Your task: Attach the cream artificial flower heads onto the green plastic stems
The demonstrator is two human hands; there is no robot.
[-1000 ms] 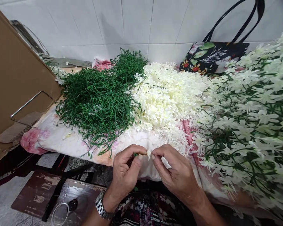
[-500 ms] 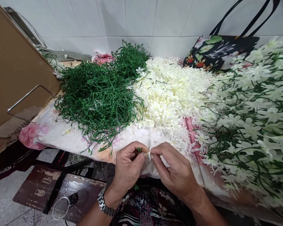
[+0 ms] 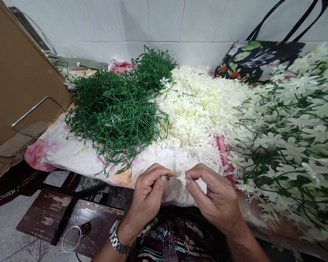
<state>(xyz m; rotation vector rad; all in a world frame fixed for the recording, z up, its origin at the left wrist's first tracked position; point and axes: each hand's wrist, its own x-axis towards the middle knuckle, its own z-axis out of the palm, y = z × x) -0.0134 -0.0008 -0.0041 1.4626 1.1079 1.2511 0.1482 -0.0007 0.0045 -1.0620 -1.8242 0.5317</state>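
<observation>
Between thumb and forefinger, my left hand point(image 3: 150, 191) pinches a green plastic flower stem point(image 3: 167, 176), its tip showing at the fingertips. My right hand point(image 3: 211, 194) pinches a small white artificial flower point(image 3: 182, 178), whose petals point toward the left hand. A narrow gap separates stem tip and flower. Both hands are over the near edge of a floral cloth point(image 3: 164, 158). Beyond them lie a heap of green stems point(image 3: 117, 105) on the left and a pile of loose white petals point(image 3: 194, 109) in the middle.
At the right rises a large heap of stemmed white flowers point(image 3: 292, 149). A black floral bag point(image 3: 257, 60) leans on the tiled wall point(image 3: 164, 22). A cardboard box point(image 3: 22, 80) with a metal handle stands left. Below is a dark wooden board point(image 3: 93, 222) with a clear cup point(image 3: 71, 238).
My hands have moved apart, the right one shifting rightward. The white flower and the stem tip now show more plainly between them. The view has shifted slightly.
</observation>
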